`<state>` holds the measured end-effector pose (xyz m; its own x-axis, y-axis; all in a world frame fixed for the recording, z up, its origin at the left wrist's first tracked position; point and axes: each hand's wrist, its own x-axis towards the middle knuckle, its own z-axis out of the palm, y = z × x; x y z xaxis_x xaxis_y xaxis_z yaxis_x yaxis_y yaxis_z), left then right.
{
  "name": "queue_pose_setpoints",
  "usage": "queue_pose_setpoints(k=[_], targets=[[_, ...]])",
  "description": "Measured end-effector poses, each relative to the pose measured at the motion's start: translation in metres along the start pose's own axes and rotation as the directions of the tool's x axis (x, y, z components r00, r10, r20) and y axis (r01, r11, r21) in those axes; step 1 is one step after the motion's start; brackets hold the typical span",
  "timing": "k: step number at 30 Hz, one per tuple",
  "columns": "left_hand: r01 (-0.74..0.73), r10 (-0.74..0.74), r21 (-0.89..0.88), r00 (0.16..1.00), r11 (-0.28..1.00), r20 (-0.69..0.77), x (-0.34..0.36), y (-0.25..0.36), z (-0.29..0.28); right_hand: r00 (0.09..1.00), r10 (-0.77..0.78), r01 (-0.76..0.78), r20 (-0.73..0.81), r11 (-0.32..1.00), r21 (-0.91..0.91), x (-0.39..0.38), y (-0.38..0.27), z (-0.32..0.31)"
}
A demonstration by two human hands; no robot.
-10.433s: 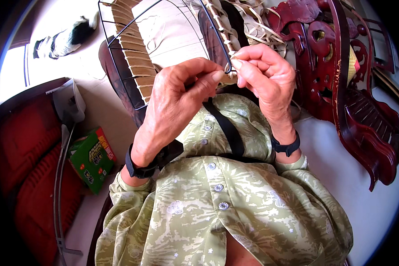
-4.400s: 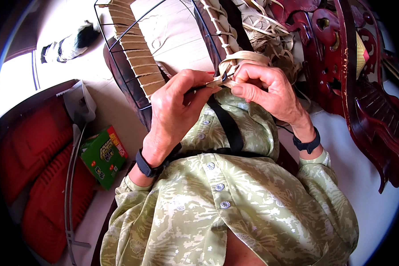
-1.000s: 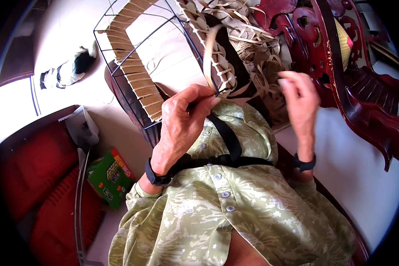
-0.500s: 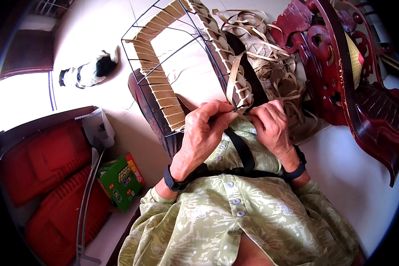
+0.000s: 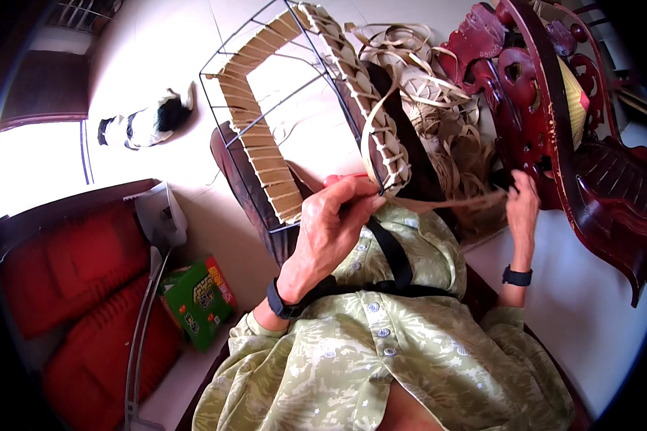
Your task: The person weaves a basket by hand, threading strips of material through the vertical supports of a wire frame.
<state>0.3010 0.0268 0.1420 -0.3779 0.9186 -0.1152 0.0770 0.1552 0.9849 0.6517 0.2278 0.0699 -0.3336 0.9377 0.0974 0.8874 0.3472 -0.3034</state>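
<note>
A black wire basket frame [image 5: 262, 106] rests over my lap, with tan flat strips wrapped around its lower band and a braided edge [image 5: 359, 86] along its right side. My left hand [image 5: 329, 224] is pinched at the near corner of the frame, on the tan strip there. From that corner the strip [image 5: 449, 205] stretches to the right, blurred, up to my right hand [image 5: 522, 202], whose fingers are closed on its far part. Another length of strip loops up along the braid. Beside my left fingertips shows a bit of something red [image 5: 334, 179], mostly hidden.
Loose tan strips and cord [image 5: 428, 122] lie heaped right of the frame. A carved dark-red wooden chair [image 5: 553, 136] stands at the right. A black-and-white animal [image 5: 151, 121] lies on the floor. At left are red cushions [image 5: 86, 258], a long-handled dustpan [image 5: 162, 213] and a green box [image 5: 200, 302].
My right hand has moved away to the right from the frame's corner, drawing the strip out between the hands. My left hand has stayed at the corner.
</note>
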Motion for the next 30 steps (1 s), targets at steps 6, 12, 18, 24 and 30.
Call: queue_pose_setpoints(k=[6, 12, 18, 24, 30], targets=[[0.007, -0.006, 0.021, 1.0, 1.0, -0.028, -0.001, -0.003, 0.001, 0.898, -0.384, 0.179, 0.214, 0.764, 0.619, -0.001, -0.174, 0.016], [-0.004, 0.005, 0.022, 0.999, 1.0, -0.04, -0.001, -0.003, 0.0, 0.776, -0.591, 0.445, 0.22, 0.76, 0.475, -0.006, -0.19, -0.002], [0.0, 0.001, -0.043, 1.0, 0.999, 0.016, 0.001, 0.006, -0.002, 0.701, -0.46, -0.386, 0.545, 0.399, 0.832, -0.024, -0.203, 0.006], [0.025, -0.025, 0.017, 1.0, 1.0, -0.009, 0.0, 0.003, 0.0, 0.641, -0.331, -0.741, 0.693, -0.031, 0.671, -0.028, -0.202, 0.013], [0.058, -0.058, 0.043, 0.998, 0.997, -0.009, 0.0, 0.003, -0.001, 0.588, -0.324, -0.712, 0.741, 0.229, 0.664, -0.008, -0.186, -0.004]])
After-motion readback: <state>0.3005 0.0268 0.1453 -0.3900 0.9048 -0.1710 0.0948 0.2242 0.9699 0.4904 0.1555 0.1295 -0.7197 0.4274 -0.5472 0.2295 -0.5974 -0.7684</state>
